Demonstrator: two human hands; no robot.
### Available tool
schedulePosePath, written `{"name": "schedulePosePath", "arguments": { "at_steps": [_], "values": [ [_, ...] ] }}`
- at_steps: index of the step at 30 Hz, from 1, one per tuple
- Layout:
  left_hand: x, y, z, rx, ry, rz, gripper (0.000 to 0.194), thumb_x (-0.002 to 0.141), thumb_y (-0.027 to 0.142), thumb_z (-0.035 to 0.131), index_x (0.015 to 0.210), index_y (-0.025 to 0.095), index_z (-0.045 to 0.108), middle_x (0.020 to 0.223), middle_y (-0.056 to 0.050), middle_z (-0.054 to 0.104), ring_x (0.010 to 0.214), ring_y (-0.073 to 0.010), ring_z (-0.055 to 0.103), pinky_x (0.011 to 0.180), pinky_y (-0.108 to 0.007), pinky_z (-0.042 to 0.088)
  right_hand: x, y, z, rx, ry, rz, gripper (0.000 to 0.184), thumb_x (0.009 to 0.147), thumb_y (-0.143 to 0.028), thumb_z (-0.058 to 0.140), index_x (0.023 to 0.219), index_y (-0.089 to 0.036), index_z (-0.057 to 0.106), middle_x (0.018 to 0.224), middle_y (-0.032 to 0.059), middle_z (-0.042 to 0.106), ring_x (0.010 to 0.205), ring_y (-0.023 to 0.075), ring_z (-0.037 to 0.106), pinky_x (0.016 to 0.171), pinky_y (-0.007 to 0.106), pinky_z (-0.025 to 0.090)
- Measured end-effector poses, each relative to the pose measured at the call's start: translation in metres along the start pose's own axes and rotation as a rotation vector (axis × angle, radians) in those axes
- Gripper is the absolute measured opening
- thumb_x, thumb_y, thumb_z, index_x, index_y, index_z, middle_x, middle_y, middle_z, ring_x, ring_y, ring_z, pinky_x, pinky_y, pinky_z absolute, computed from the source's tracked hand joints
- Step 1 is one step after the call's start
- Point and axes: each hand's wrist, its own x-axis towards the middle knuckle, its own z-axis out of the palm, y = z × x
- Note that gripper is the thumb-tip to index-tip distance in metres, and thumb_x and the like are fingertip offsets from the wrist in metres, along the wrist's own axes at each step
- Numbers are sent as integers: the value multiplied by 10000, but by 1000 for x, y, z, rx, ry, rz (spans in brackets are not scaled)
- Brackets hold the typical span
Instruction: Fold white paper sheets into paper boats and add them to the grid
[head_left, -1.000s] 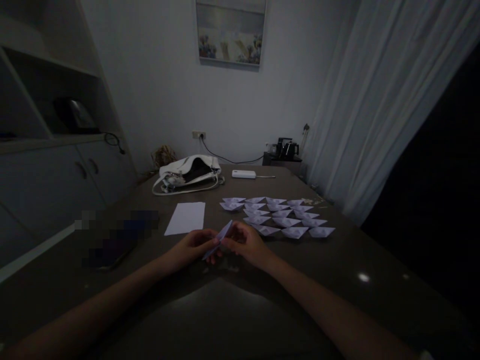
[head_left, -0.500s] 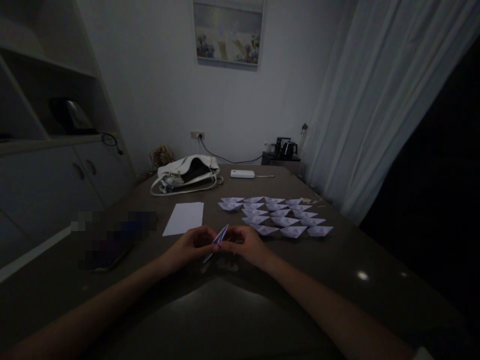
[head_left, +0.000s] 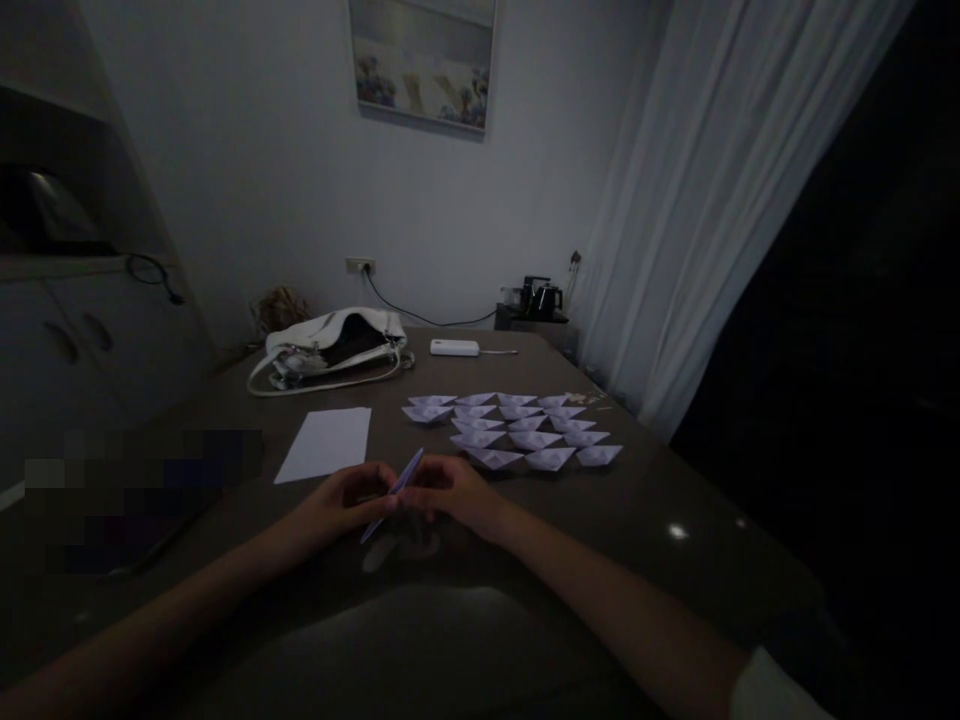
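A folded piece of white paper [head_left: 407, 470], seen nearly edge-on and tilted, is held between my two hands above the table. My left hand [head_left: 349, 502] pinches it from the left with thumb and fingers. From the other side my right hand [head_left: 454, 492] grips it near the middle, fingers curled. Just beyond my right hand stand several folded paper boats [head_left: 550, 458] in rows. A stack of white paper sheets [head_left: 326, 443] lies flat beyond my left hand.
On the dark glossy table [head_left: 480, 640], a white handbag [head_left: 334, 345] lies open at the back left. A white power bank [head_left: 454, 348] with a short cable is beside it. At the left a dark object is blurred out. A curtain [head_left: 675, 200] hangs at the right.
The view has turned right, so everything sits further left in the picture. Both hands keep hold of the folded paper, which now shows more edge-on.
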Motion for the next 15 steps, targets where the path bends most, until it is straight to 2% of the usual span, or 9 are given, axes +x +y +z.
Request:
{"name": "schedulePosePath", "arguments": {
  "at_steps": [4, 9, 11, 15],
  "values": [
    [-2, -1, -1, 78, 44, 153, 262, 766, 370, 685, 893, 197, 535, 879, -13, 609, 849, -201, 608, 763, -321, 506, 1, 0, -1, 101, 24, 111, 339, 614, -415, 783, 749, -141, 636, 649, -49, 553, 493, 50, 442, 476, 196, 338],
    [-6, 3, -6, 470, 219, 387, 141, 802, 323, 637, 839, 197, 587, 817, -27, 604, 752, -185, 583, 682, -275, 493, 1, -3, -2, 241, 98, 194, 339, 577, -379, 806, 762, -142, 649, 601, -63, 532, 465, 44, 442, 478, 197, 334],
    [-7, 5, -8, 591, 245, 430, 131, 823, 325, 606, 874, 205, 623, 824, -34, 619, 749, -190, 586, 674, -267, 488, 1, -4, -3, 300, 102, 219, 326, 577, -374, 806, 740, -146, 640, 577, -61, 525, 466, 53, 447, 480, 201, 342],
    [-7, 4, -11, 652, 296, 439, 167, 826, 354, 589, 892, 213, 649, 858, -46, 642, 778, -197, 606, 674, -251, 488, 1, -6, -6, 380, 65, 222, 281, 631, -375, 773, 658, -156, 599, 563, -46, 518, 478, 73, 455, 490, 219, 374]
  ]
}}
